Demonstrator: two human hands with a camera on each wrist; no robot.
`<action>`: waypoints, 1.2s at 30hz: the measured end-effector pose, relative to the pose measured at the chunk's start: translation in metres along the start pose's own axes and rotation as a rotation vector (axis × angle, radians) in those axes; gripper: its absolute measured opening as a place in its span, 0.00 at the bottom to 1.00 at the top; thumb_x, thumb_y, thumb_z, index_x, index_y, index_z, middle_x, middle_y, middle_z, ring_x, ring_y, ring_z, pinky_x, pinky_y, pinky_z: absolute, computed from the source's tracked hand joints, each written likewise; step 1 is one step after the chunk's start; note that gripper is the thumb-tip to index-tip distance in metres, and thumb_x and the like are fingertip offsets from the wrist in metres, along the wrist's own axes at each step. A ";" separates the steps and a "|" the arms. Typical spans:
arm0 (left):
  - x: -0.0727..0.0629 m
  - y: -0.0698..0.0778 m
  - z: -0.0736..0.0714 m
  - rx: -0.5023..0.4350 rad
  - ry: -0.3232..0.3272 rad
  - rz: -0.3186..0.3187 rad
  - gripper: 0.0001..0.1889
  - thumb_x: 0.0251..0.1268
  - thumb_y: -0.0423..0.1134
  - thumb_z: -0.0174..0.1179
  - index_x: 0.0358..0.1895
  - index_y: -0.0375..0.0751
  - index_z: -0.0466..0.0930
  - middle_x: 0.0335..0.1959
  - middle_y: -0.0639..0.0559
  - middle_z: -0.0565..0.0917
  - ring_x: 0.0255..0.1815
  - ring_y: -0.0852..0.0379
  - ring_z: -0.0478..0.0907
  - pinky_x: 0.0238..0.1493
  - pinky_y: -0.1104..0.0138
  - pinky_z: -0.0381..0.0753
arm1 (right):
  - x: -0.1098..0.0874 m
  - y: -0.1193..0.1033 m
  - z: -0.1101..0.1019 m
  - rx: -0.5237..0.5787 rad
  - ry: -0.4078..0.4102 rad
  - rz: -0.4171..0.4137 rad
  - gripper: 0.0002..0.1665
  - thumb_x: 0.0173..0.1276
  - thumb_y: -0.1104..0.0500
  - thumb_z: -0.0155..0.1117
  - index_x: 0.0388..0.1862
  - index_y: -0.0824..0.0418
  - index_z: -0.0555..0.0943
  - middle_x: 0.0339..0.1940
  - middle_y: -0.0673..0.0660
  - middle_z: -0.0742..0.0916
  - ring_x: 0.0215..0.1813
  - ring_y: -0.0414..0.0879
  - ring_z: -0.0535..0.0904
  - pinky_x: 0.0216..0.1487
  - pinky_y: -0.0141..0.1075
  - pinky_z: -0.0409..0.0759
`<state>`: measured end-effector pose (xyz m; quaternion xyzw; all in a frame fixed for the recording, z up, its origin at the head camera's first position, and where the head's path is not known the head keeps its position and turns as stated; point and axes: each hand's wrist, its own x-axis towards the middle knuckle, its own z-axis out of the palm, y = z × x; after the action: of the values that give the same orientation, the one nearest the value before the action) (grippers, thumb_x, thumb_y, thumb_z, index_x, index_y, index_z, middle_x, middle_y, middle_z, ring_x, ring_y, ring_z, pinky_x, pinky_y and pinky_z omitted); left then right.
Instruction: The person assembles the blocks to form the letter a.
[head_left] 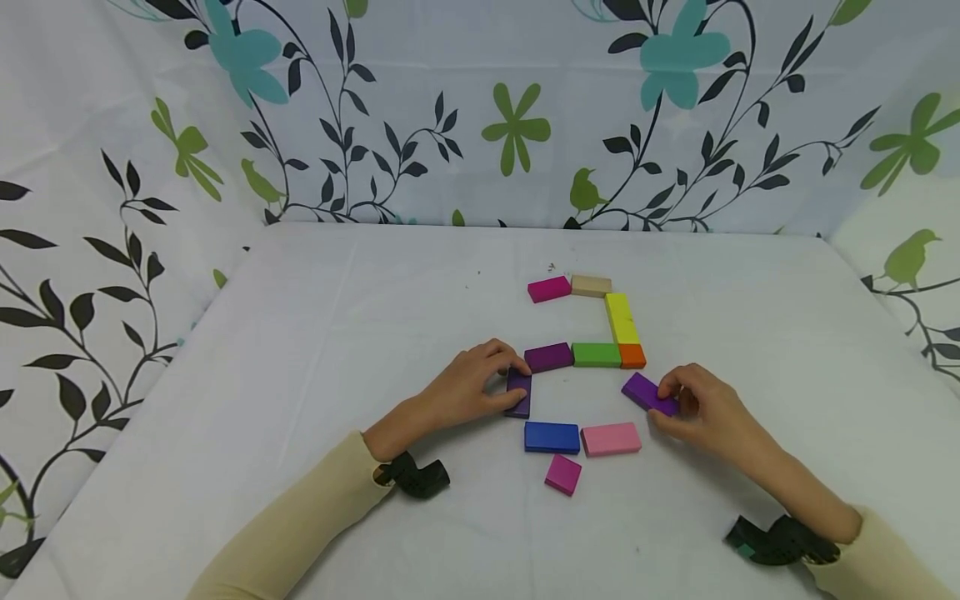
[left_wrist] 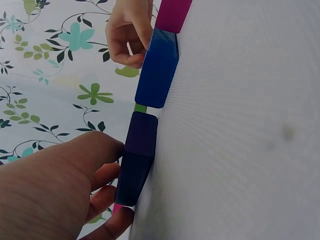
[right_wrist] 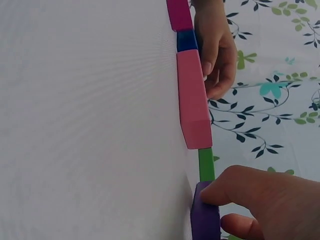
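My left hand point(head_left: 480, 379) pinches a dark purple block point(head_left: 519, 393) between thumb and fingers; the block lies lengthwise away from me. Its far end is right at a plum block point(head_left: 548, 357), which lines up with a green block point(head_left: 596, 355) and a small orange block point(head_left: 632, 356). On the right, my right hand point(head_left: 708, 412) holds a slanted violet block point(head_left: 643, 392) by its right end. Between the hands and nearer to me lie a blue block point(head_left: 552, 437) and a pink block point(head_left: 611, 439), end to end. The right wrist view shows the thumb on the violet block point(right_wrist: 205, 220).
A small magenta block point(head_left: 563, 474) sits in front of the blue one. Farther back are a yellow block point(head_left: 622, 318), a tan block point(head_left: 592, 286) and another magenta block point(head_left: 549, 289). The white-covered table point(head_left: 390, 292) ends at a patterned curtain point(head_left: 420, 108).
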<state>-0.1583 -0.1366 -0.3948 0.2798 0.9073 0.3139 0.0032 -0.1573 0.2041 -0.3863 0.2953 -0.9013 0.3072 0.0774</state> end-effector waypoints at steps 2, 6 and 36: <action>0.000 0.000 0.000 0.000 -0.001 -0.001 0.13 0.65 0.42 0.64 0.51 0.46 0.81 0.52 0.51 0.77 0.57 0.53 0.74 0.59 0.51 0.70 | 0.000 0.000 0.000 0.001 -0.019 0.017 0.19 0.49 0.67 0.77 0.36 0.61 0.76 0.29 0.50 0.75 0.28 0.36 0.66 0.26 0.28 0.69; 0.000 0.000 0.000 0.000 -0.001 -0.003 0.13 0.65 0.42 0.64 0.51 0.46 0.81 0.52 0.52 0.77 0.57 0.53 0.74 0.59 0.51 0.70 | 0.001 -0.001 -0.002 0.015 -0.067 0.061 0.20 0.52 0.64 0.77 0.38 0.62 0.75 0.29 0.50 0.75 0.27 0.36 0.66 0.25 0.29 0.68; -0.001 0.000 -0.001 -0.007 -0.008 -0.006 0.13 0.65 0.42 0.64 0.51 0.46 0.80 0.53 0.51 0.77 0.58 0.52 0.74 0.60 0.50 0.69 | 0.003 0.001 -0.010 0.031 -0.153 0.097 0.20 0.57 0.62 0.75 0.43 0.63 0.75 0.32 0.51 0.80 0.26 0.35 0.69 0.25 0.28 0.71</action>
<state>-0.1579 -0.1372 -0.3942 0.2780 0.9072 0.3157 0.0085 -0.1602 0.2093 -0.3776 0.2749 -0.9131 0.3010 -0.0112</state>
